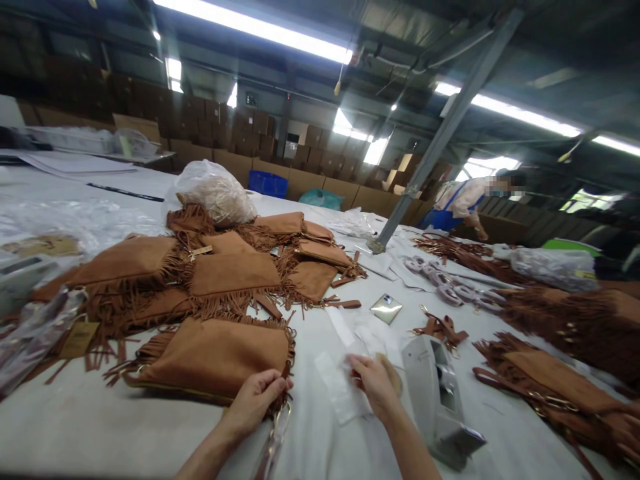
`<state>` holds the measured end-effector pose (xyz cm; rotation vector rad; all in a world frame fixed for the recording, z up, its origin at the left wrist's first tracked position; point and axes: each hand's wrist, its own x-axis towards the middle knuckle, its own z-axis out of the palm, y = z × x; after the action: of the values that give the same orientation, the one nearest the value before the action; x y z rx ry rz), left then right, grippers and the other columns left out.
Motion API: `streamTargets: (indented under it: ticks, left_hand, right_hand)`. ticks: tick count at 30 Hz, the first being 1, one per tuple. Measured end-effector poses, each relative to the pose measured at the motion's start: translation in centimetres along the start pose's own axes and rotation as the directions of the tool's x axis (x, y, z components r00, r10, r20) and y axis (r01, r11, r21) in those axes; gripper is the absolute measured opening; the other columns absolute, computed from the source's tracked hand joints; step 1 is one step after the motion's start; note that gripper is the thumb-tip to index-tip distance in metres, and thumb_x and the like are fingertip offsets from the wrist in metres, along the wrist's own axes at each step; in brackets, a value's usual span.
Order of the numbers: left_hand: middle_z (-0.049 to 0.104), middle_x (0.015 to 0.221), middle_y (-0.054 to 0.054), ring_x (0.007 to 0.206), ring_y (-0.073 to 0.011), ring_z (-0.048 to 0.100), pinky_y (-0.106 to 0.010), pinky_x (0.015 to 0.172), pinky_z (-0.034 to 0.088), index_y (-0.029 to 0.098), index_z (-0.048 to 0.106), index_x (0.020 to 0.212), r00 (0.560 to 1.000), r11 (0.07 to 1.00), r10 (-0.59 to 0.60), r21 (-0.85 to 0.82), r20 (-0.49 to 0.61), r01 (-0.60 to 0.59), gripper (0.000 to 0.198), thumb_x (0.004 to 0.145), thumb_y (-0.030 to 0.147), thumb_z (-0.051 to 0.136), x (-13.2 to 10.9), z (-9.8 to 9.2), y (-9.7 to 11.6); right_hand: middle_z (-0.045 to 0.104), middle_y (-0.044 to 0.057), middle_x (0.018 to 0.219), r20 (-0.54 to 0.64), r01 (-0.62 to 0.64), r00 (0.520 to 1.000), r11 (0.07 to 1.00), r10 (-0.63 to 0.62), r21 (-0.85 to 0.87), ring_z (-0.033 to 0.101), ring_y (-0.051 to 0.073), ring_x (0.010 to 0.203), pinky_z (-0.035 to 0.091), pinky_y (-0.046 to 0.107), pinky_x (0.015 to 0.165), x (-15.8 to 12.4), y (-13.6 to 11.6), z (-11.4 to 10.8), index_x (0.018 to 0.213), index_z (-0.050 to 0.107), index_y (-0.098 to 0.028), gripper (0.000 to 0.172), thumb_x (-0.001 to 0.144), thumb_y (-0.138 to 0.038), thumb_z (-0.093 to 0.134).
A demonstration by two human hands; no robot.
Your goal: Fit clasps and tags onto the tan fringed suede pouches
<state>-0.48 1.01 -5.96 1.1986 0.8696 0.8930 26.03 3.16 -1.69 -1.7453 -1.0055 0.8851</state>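
Note:
My left hand is closed on the near right corner of a brown suede fringed bag lying flat on the white table. A gold clasp and strap hang from that corner below my fingers. My right hand rests on the table beside the bag, fingers curled on a clear plastic strip, with a small round tan piece under the palm. A white tape dispenser stands just right of that hand.
Several more fringed bags are piled behind, with a plastic bag of stuffing on top. Further bags and straps lie at right. A phone lies mid-table. A co-worker stands at the far right by a steel post.

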Motion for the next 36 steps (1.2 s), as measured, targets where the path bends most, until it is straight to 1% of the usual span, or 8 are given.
streamTargets:
  ticks: [3, 6, 11, 14, 20, 28, 33, 36]
  left_hand:
    - [0.045, 0.063, 0.002, 0.057, -0.0098, 0.036, -0.022, 0.053, 0.025, 0.009, 0.063, 0.086, 1.000, 1.000, -0.001, -0.019, 0.004, 0.001, 0.048, 0.079, 0.056, 0.057, 0.2, -0.2, -0.5]
    - [0.049, 0.064, 0.001, 0.058, -0.0105, 0.040, -0.022, 0.054, 0.028, 0.011, 0.063, 0.082, 1.000, 1.000, 0.008, 0.018, 0.008, -0.008, 0.045, 0.080, 0.055, 0.056, 0.1, -0.2, -0.4]
    - [0.056, 0.060, -0.001, 0.055, -0.0114, 0.043, -0.023, 0.054, 0.032, 0.014, 0.059, 0.067, 0.997, 0.980, 0.071, 0.184, 0.039, -0.077, 0.040, 0.085, 0.049, 0.051, -0.5, 0.5, 0.8]
    - [0.055, 0.058, 0.000, 0.053, -0.0113, 0.044, -0.023, 0.053, 0.032, 0.014, 0.058, 0.067, 0.996, 0.969, 0.085, 0.231, 0.019, -0.087, 0.038, 0.085, 0.046, 0.050, -0.8, 1.0, 1.1]
    - [0.052, 0.056, 0.001, 0.052, -0.0120, 0.047, -0.024, 0.053, 0.036, 0.014, 0.066, 0.079, 0.990, 0.957, 0.139, 0.256, 0.002, -0.135, 0.039, 0.088, 0.045, 0.045, -0.8, 1.4, 0.7]
    - [0.053, 0.056, 0.000, 0.061, -0.0158, 0.052, -0.025, 0.060, 0.038, 0.016, 0.068, 0.078, 0.983, 0.891, 0.181, 0.425, -0.004, -0.162, 0.034, 0.089, 0.037, 0.043, -1.1, 1.6, 2.0]
    - [0.056, 0.058, -0.001, 0.068, -0.0175, 0.053, -0.026, 0.065, 0.037, 0.017, 0.066, 0.074, 0.978, 0.865, 0.209, 0.468, -0.007, -0.181, 0.034, 0.090, 0.036, 0.043, -1.2, 1.7, 2.2]
    - [0.057, 0.058, 0.000, 0.067, -0.0174, 0.053, -0.025, 0.063, 0.036, 0.017, 0.063, 0.071, 0.977, 0.871, 0.213, 0.455, -0.013, -0.184, 0.033, 0.090, 0.037, 0.044, -1.1, 1.7, 2.2]
  right_hand:
    - [0.060, -0.001, 0.057, -0.011, -0.059, 0.998, 0.989, 0.061, 0.132, 0.049, 0.011, 0.051, 0.033, 0.022, 0.046, -0.4, 0.0, -0.5, 0.071, 0.071, -0.017, 0.023, 0.062, -0.039, 0.069]
    - [0.060, -0.002, 0.060, 0.008, -0.113, 0.993, 0.960, 0.115, 0.258, 0.047, 0.009, 0.051, 0.032, 0.021, 0.046, -1.4, -0.4, -0.2, 0.070, 0.069, -0.018, 0.027, 0.056, -0.040, 0.075]
    - [0.063, 0.002, 0.066, 0.176, -0.253, 0.964, 0.883, 0.197, 0.396, 0.053, 0.011, 0.057, 0.039, 0.023, 0.051, -4.1, -1.0, 2.9, 0.066, 0.064, -0.017, 0.036, 0.053, -0.047, 0.079]
    - [0.063, 0.002, 0.065, 0.250, -0.299, 0.947, 0.843, 0.203, 0.448, 0.054, 0.013, 0.059, 0.041, 0.024, 0.054, -5.5, -1.1, 4.8, 0.064, 0.063, -0.016, 0.036, 0.055, -0.047, 0.079]
    - [0.062, 0.002, 0.061, 0.271, -0.273, 0.947, 0.874, 0.171, 0.402, 0.055, 0.016, 0.059, 0.042, 0.028, 0.056, -6.5, -1.4, 6.4, 0.063, 0.062, -0.018, 0.036, 0.062, -0.053, 0.072]
    - [0.062, 0.002, 0.066, 0.307, -0.345, 0.928, 0.802, 0.213, 0.487, 0.052, 0.013, 0.062, 0.041, 0.024, 0.057, -6.9, -1.8, 7.1, 0.066, 0.064, -0.016, 0.035, 0.058, -0.048, 0.077]
    - [0.065, 0.004, 0.069, 0.320, -0.263, 0.938, 0.879, 0.136, 0.397, 0.055, 0.014, 0.065, 0.041, 0.024, 0.059, -7.5, -1.8, 7.4, 0.067, 0.066, -0.015, 0.041, 0.062, -0.055, 0.072]
    - [0.065, 0.004, 0.067, 0.327, -0.168, 0.943, 0.938, 0.063, 0.303, 0.055, 0.015, 0.065, 0.041, 0.025, 0.061, -7.8, -1.6, 7.5, 0.068, 0.067, -0.015, 0.047, 0.064, -0.063, 0.066]
